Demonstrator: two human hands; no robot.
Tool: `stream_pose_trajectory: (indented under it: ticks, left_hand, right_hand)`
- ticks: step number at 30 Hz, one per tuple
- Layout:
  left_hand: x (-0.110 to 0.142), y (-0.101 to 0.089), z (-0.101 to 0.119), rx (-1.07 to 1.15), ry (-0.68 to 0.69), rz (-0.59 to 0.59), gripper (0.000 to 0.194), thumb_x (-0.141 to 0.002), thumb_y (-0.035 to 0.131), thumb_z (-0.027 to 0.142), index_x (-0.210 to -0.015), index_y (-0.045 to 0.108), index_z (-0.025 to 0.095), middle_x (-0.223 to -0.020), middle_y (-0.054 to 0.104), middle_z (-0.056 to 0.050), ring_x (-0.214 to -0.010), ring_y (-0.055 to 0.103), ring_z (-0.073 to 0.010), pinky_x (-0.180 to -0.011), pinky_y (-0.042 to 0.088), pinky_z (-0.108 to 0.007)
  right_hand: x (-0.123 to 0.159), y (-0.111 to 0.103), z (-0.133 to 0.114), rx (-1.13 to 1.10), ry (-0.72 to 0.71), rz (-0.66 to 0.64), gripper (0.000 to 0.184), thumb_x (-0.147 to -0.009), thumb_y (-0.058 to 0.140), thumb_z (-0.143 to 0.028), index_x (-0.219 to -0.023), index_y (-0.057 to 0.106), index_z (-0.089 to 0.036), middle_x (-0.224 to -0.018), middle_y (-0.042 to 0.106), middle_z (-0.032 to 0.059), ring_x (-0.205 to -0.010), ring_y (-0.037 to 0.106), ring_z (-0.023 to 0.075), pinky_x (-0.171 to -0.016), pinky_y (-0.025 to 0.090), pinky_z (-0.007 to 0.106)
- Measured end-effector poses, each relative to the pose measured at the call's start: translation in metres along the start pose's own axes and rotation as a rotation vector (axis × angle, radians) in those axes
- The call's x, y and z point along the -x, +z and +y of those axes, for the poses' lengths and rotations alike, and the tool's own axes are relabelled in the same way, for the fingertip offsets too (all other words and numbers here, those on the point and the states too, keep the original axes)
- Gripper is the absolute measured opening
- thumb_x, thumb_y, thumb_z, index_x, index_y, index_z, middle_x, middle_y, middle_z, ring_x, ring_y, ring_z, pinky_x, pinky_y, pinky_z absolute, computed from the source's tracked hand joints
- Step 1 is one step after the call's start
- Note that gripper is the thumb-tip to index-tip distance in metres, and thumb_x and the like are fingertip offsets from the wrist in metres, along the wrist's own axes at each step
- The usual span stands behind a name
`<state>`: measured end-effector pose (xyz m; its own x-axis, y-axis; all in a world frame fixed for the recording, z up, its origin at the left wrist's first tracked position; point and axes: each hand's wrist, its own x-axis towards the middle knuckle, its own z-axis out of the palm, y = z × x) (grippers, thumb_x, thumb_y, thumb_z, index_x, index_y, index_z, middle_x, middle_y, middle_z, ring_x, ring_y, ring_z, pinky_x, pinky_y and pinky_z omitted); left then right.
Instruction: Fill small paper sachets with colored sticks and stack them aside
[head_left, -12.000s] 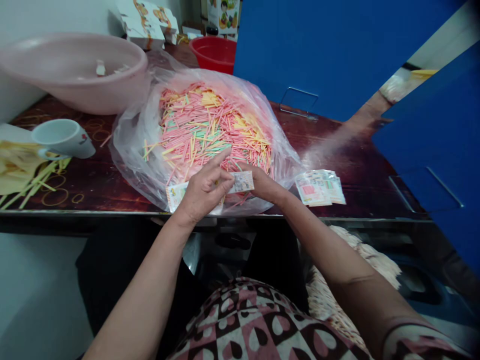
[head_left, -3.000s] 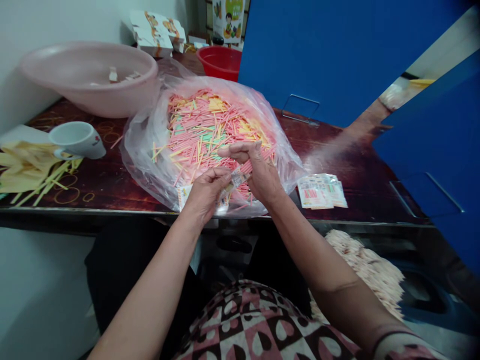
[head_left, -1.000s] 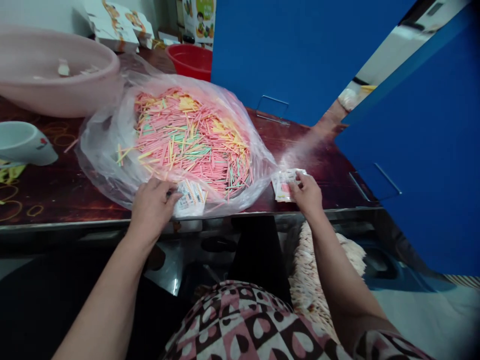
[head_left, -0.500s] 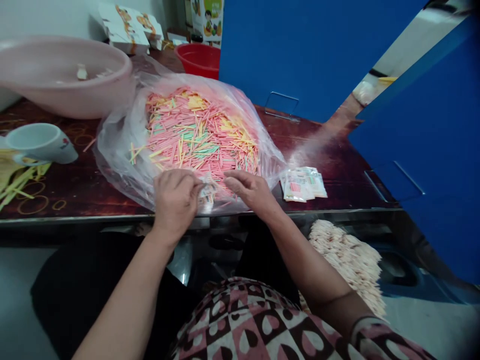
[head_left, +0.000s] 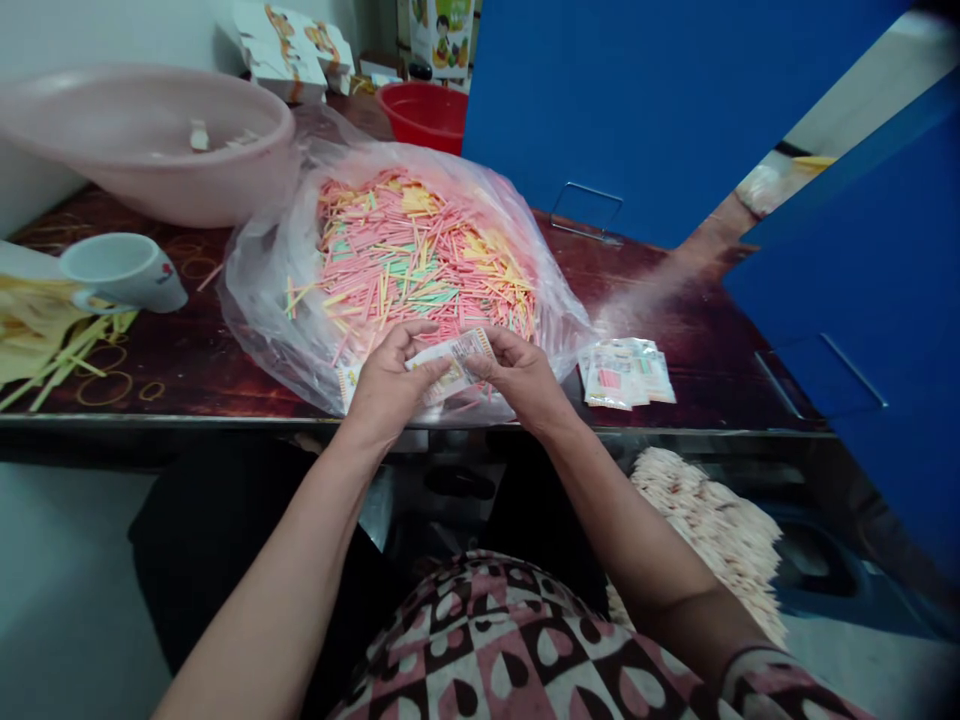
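Note:
Between my two hands is a small printed packet (head_left: 454, 362), whitish with an orange-striped edge. My left hand (head_left: 394, 380) pinches its left part, thumb on top. The other end is gripped by my right hand (head_left: 517, 375), the thumb pressed on it. Both hands are over the near edge of a clear plastic bag (head_left: 262, 290). Spread open, the bag holds a heap of short thin sticks (head_left: 420, 250) in pink, yellow and green. Part of another whitish packet (head_left: 347, 383) shows left of my left hand. To the right lie several stacked packets (head_left: 628, 373) on the table.
On the left stand a white mug (head_left: 124, 272), a large pale pink basin (head_left: 180, 150) and yellow strips (head_left: 67, 360) with rubber bands. A red basin (head_left: 426, 112) is behind the bag. Blue panels (head_left: 600, 110) with wire handles border the right. Below the table sits a pale layered pile (head_left: 701, 530).
My right hand has closed on the packet, and the packet now lies stretched between both hands. My left hand has moved right. The whole view has shifted slightly.

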<state>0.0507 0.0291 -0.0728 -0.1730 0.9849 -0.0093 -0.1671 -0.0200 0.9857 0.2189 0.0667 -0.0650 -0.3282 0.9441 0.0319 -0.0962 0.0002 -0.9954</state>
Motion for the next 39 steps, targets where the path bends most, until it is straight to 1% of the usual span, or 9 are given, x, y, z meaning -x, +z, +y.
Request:
stream_pose_trajectory:
  ticks: [4,7,12,15,17,21,28,33,39]
  left_hand:
    - [-0.001,0.007,0.002,-0.031,0.048,0.020,0.026,-0.074,0.079,0.029,-0.097,0.071,0.021,-0.072,0.064,0.003,-0.063,0.057,-0.0127,-0.063,0.045,-0.023]
    - [0.000,0.006,0.005,-0.160,0.088,-0.004,0.024,-0.079,0.076,0.035,-0.098,0.075,0.021,-0.074,0.067,0.002,-0.066,0.056,-0.0133,-0.064,0.043,-0.024]
    - [-0.004,-0.006,0.004,-0.536,0.219,-0.064,0.014,-0.085,0.069,0.034,-0.082,0.074,0.022,-0.074,0.069,-0.001,-0.076,0.060,-0.0190,-0.075,0.044,-0.030]
    - [-0.006,-0.009,-0.003,-0.808,0.363,-0.201,0.011,-0.086,0.066,0.027,-0.078,0.071,0.022,-0.094,0.076,-0.006,-0.098,0.064,-0.0261,-0.093,0.045,-0.039]
    - [-0.006,-0.009,-0.008,-0.961,0.422,-0.324,0.011,-0.088,0.062,0.024,-0.083,0.071,0.023,-0.107,0.077,-0.008,-0.111,0.063,-0.0292,-0.102,0.043,-0.045]
    - [-0.001,-0.009,-0.013,-1.158,0.480,-0.389,0.016,-0.093,0.056,0.023,-0.083,0.068,0.021,-0.097,0.074,-0.008,-0.105,0.062,-0.0279,-0.103,0.041,-0.048]
    - [0.000,-0.020,-0.004,-1.162,0.469,-0.497,0.023,-0.097,0.052,0.028,-0.081,0.067,0.020,-0.088,0.070,-0.006,-0.097,0.060,-0.0252,-0.103,0.037,-0.047]
    - [-0.003,-0.023,-0.005,-1.119,0.456,-0.513,0.021,-0.094,0.054,0.026,-0.080,0.068,0.020,-0.089,0.070,-0.006,-0.095,0.061,-0.0242,-0.099,0.040,-0.043]
    - [-0.005,-0.027,-0.006,-1.053,0.446,-0.539,0.022,-0.094,0.053,0.028,-0.083,0.070,0.021,-0.090,0.071,-0.006,-0.096,0.064,-0.0243,-0.095,0.045,-0.040]
  right_hand:
    - [-0.007,0.002,0.002,0.120,-0.036,0.077,0.043,-0.068,0.082,-0.059,-0.064,0.064,-0.021,-0.060,0.057,-0.0038,-0.058,0.048,0.0109,-0.057,0.042,0.025]
    - [-0.011,0.002,0.002,0.287,-0.120,0.149,0.051,-0.076,0.076,-0.064,-0.056,0.058,-0.020,-0.055,0.051,-0.0035,-0.055,0.042,0.0104,-0.054,0.034,0.026]
    - [-0.020,-0.007,0.010,0.412,-0.162,0.024,0.057,-0.088,0.059,-0.068,-0.057,0.059,-0.020,-0.058,0.053,-0.0018,-0.059,0.049,0.0124,-0.058,0.038,0.027]
    - [-0.027,-0.021,0.021,0.465,-0.158,-0.009,0.036,-0.094,0.057,-0.049,-0.081,0.073,-0.019,-0.074,0.067,0.0000,-0.069,0.060,0.0145,-0.069,0.047,0.027]
    - [-0.030,-0.029,0.026,0.621,-0.166,-0.040,0.021,-0.093,0.059,-0.030,-0.094,0.077,-0.019,-0.087,0.073,0.0019,-0.079,0.065,0.0155,-0.078,0.049,0.028]
    - [-0.033,-0.035,0.026,1.013,-0.213,-0.278,0.016,-0.088,0.063,-0.013,-0.094,0.078,-0.016,-0.094,0.075,0.0061,-0.094,0.066,0.0190,-0.087,0.046,0.029]
    - [-0.033,-0.021,0.000,1.393,-0.207,-0.553,0.019,-0.094,0.066,-0.022,-0.105,0.074,-0.010,-0.108,0.074,0.0144,-0.103,0.063,0.0228,-0.088,0.042,0.030]
    - [-0.032,-0.014,-0.008,1.565,-0.164,-0.539,0.026,-0.099,0.051,-0.017,-0.114,0.072,-0.011,-0.117,0.071,0.0152,-0.105,0.065,0.0233,-0.083,0.044,0.030]
    - [-0.025,-0.002,-0.014,1.666,-0.202,-0.563,0.032,-0.103,0.054,-0.029,-0.127,0.067,-0.012,-0.122,0.070,0.0163,-0.116,0.064,0.0298,-0.089,0.047,0.036]
